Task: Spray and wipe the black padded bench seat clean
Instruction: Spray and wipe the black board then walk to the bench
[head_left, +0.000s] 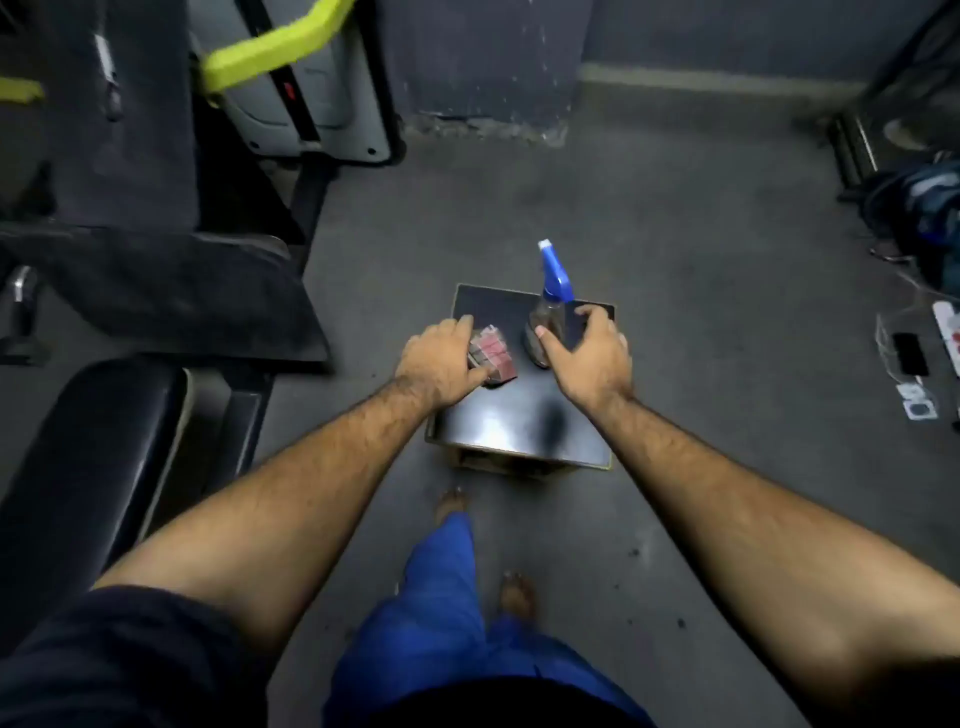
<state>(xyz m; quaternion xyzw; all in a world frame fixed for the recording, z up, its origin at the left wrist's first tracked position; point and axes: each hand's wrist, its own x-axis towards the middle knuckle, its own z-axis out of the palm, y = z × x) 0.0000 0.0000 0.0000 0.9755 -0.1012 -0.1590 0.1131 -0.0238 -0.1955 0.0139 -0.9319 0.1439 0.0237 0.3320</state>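
A small black stool (524, 421) stands on the floor in front of me. On it lies a folded red and grey cloth (493, 356), and my left hand (441, 364) rests over its left side, fingers curled on it. A clear spray bottle with a blue trigger head (551, 306) stands upright on the stool's far right. My right hand (592, 358) is spread beside the bottle's base, thumb touching it, fingers apart and not closed around it. The black padded bench seat (88, 462) lies at the lower left.
A gym machine with dark pads (171, 291) and a yellow handle (270, 52) fills the upper left. A phone (910, 354), cables and a bag (930, 218) lie on the floor at the right. My bare feet (517, 595) stand on grey floor below the stool.
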